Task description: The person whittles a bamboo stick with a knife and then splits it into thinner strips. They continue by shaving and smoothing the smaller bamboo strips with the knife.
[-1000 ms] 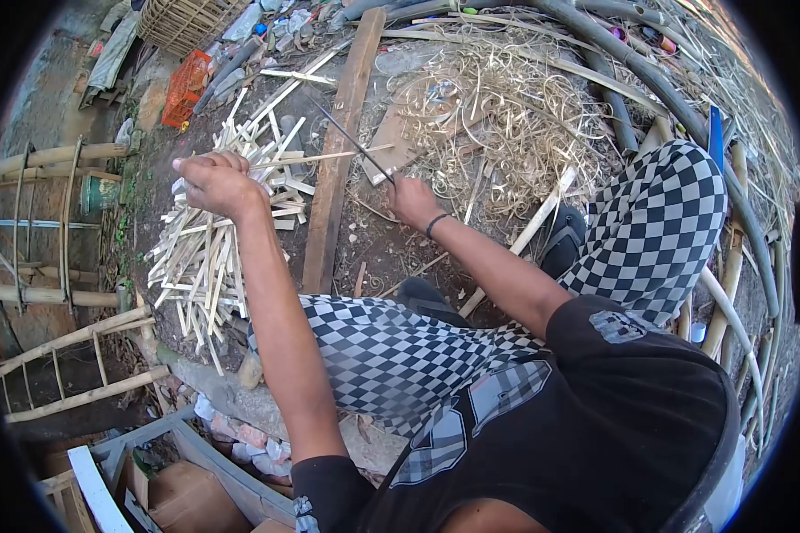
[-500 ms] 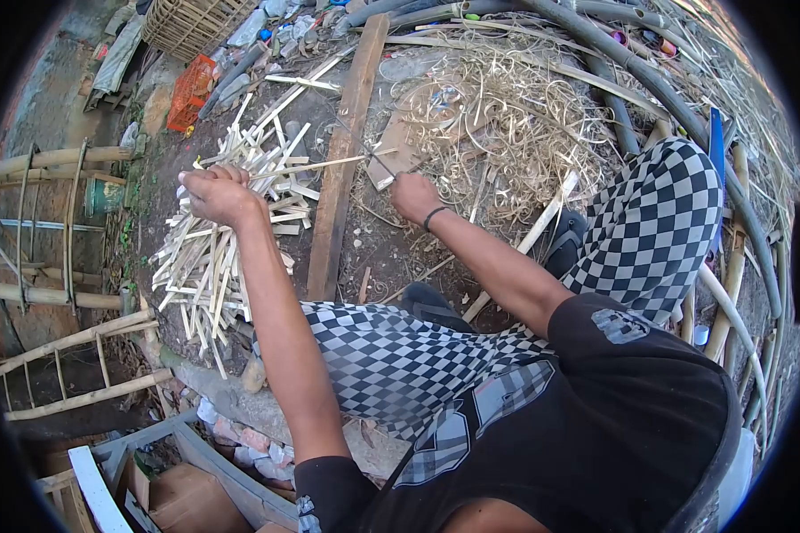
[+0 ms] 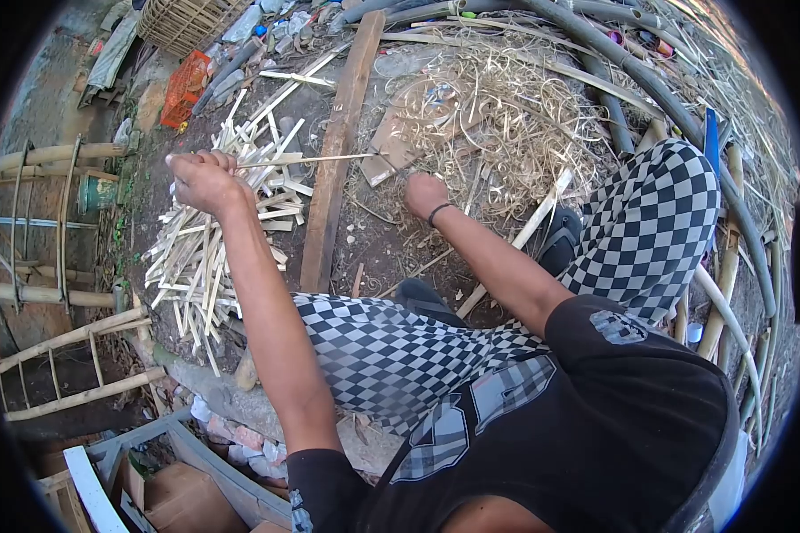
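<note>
My left hand (image 3: 206, 182) is closed around one end of a thin bamboo stick (image 3: 316, 160), which runs level to the right across a wooden plank (image 3: 336, 147). In my right fist (image 3: 426, 195) is a knife, with its slim dark blade (image 3: 389, 163) pointing up and left; the handle is hidden by the fingers. The blade is at the stick's far end, though contact is hard to make out. Below and beside my left hand lies a heap of split bamboo strips (image 3: 206, 275). Curled bamboo shavings (image 3: 524, 133) cover the ground beyond my right hand.
A flat piece of cardboard (image 3: 385, 142) lies by the shavings. An orange plastic crate (image 3: 185, 87) and a woven basket (image 3: 187, 25) stand at the upper left. Bamboo poles (image 3: 631, 67) lie along the upper right, near a blue saw-like blade (image 3: 712, 142).
My left hand has drawn a little to the left with the stick. My right hand has shifted slightly right and down, and the stick's far end now lies nearer the knife's tip.
</note>
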`<state>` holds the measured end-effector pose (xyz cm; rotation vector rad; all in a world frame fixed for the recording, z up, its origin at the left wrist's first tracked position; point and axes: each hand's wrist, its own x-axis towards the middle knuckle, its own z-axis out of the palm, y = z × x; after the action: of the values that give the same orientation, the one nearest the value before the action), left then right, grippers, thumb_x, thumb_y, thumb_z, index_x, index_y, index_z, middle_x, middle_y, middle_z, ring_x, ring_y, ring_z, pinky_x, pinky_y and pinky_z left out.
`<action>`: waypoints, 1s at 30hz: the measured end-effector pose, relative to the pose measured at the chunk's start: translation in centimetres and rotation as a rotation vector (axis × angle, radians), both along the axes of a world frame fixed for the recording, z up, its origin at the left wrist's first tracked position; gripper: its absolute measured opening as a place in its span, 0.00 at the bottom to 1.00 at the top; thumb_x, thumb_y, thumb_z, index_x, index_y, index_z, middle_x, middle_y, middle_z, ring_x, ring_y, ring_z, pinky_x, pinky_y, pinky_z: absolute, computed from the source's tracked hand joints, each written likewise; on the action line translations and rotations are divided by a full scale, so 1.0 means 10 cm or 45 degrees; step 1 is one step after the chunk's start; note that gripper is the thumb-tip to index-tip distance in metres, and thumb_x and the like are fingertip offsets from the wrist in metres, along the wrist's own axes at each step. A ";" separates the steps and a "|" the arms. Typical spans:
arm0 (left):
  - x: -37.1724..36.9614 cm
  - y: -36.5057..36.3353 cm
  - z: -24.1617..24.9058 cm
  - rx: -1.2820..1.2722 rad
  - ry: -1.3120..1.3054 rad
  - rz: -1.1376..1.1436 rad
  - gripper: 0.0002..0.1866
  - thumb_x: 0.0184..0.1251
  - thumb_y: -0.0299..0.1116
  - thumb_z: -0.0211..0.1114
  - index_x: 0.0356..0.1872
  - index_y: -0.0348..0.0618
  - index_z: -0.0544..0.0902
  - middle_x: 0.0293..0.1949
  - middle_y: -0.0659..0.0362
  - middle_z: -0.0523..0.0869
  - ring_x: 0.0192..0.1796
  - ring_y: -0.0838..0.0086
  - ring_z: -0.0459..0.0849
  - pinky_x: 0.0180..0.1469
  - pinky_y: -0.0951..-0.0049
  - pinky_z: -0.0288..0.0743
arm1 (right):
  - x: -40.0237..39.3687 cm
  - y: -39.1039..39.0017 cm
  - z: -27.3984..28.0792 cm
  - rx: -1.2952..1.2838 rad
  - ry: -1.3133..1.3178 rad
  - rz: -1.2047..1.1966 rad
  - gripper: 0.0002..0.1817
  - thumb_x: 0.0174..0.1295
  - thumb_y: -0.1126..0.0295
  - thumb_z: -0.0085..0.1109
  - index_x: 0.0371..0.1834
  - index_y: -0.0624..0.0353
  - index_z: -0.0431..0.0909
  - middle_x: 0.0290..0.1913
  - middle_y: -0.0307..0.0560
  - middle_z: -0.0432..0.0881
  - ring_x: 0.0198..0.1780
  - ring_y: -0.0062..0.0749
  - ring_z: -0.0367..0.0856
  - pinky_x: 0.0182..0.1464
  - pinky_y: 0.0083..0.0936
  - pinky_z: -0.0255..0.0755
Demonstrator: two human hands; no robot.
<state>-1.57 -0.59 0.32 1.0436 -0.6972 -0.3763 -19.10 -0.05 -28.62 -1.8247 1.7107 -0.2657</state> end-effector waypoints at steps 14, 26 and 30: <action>0.15 -0.03 0.01 0.043 -0.077 0.044 0.24 0.78 0.44 0.44 0.17 0.51 0.55 0.11 0.66 0.57 0.12 0.80 0.53 0.16 0.73 0.46 | 0.31 0.36 0.61 -0.188 -0.461 0.101 0.13 0.65 0.65 0.51 0.43 0.63 0.80 0.38 0.66 0.85 0.42 0.60 0.85 0.45 0.51 0.78; 0.17 -0.06 0.01 0.030 -0.039 0.031 0.24 0.78 0.43 0.45 0.17 0.51 0.54 0.12 0.66 0.55 0.12 0.80 0.52 0.16 0.73 0.45 | 0.22 0.37 0.74 -0.075 -0.401 0.072 0.16 0.64 0.66 0.52 0.47 0.68 0.79 0.35 0.66 0.85 0.43 0.61 0.85 0.48 0.49 0.79; 0.15 0.00 0.01 0.010 -0.045 -0.026 0.24 0.78 0.42 0.45 0.17 0.53 0.54 0.11 0.67 0.54 0.12 0.80 0.49 0.17 0.73 0.43 | 0.09 0.39 0.00 -0.075 -0.261 0.018 0.15 0.64 0.65 0.52 0.44 0.68 0.77 0.33 0.66 0.85 0.41 0.61 0.86 0.47 0.50 0.79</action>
<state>-0.02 -0.61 0.47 1.0534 -0.7387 -0.3793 -18.16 3.84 -28.58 -1.7838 1.5625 -0.4844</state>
